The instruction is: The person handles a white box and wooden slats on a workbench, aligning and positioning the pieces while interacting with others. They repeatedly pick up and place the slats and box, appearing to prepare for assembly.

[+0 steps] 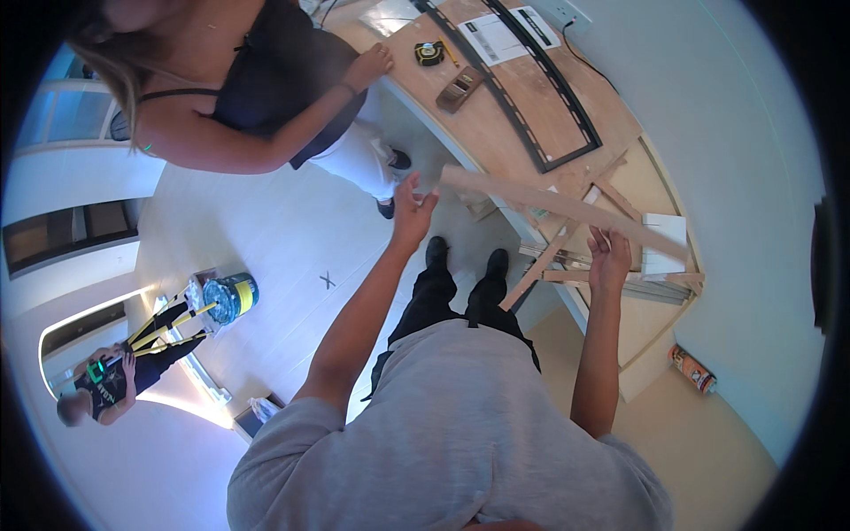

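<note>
A long, flat strip of light wood (549,205) is held up in front of me, slanting from upper left to lower right. My right hand (609,261) grips its lower edge toward the right end, fingers closed against it. Just off the strip's left end is my left hand (413,217), its fingers apart and nothing visible in them. Beyond the strip, a black slotted rectangular frame (522,124) lies on the wooden counter (567,97).
The counter also bears a tape measure (429,54), a brown block-like tool (459,89), white papers (509,37) and several wood offcuts (611,199). A co-worker (292,97) stands at upper left. Another person (111,380) is by a blue bucket (232,299). An orange tube (692,370) lies right.
</note>
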Demonstrator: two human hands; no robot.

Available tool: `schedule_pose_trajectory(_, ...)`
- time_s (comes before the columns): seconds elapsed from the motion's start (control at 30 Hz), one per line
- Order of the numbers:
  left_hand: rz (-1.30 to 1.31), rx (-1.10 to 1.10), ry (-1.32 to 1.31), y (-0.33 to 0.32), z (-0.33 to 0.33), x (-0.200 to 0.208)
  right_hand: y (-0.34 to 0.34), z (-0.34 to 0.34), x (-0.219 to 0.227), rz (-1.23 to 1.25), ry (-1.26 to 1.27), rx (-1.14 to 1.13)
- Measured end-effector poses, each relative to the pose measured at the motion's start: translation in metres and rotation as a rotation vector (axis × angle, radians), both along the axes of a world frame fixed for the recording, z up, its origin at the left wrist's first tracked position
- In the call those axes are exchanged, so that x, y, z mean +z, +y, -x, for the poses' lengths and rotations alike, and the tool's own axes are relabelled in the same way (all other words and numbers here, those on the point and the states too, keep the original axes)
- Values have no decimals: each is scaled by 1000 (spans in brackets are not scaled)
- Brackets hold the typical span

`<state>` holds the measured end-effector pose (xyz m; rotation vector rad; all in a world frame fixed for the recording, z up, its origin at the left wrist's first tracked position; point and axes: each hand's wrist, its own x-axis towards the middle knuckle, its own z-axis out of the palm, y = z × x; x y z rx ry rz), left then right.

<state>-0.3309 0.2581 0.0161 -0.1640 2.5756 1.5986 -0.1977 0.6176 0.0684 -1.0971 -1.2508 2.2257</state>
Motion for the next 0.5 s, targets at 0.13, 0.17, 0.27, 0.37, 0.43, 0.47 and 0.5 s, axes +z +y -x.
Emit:
schedule_pose_trajectory(0.13, -889, 175, -525, 51, -26, 31, -50, -24, -6, 73, 45, -109)
schedule_pose_trajectory(0.17, -872, 146, -550, 67, -33, 39, -62, -27, -8, 105, 56, -120)
schedule_pose_trajectory(0.27, -835, 84, -536, 105, -40, 52, -89, -29, -12, 252, 140, -137)
schedule_pose_trajectory(0.37, -799, 98, -455, 126, -28, 47, -106, -30, -13, 266, 134, -100)
schedule_pose_trajectory(0.43, -777, 131, -405, 131, -14, 36, -115, -28, -13, 293, 63, -50)
schedule_pose_trajectory(0.47, -775, 135, -363, 129, -6, 30, -120, -27, -14, 350, 25, -59)
schedule_pose_trajectory(0.5, -770, 137, -336, 127, 1, 25, -123, -27, -13, 404, 19, 23)
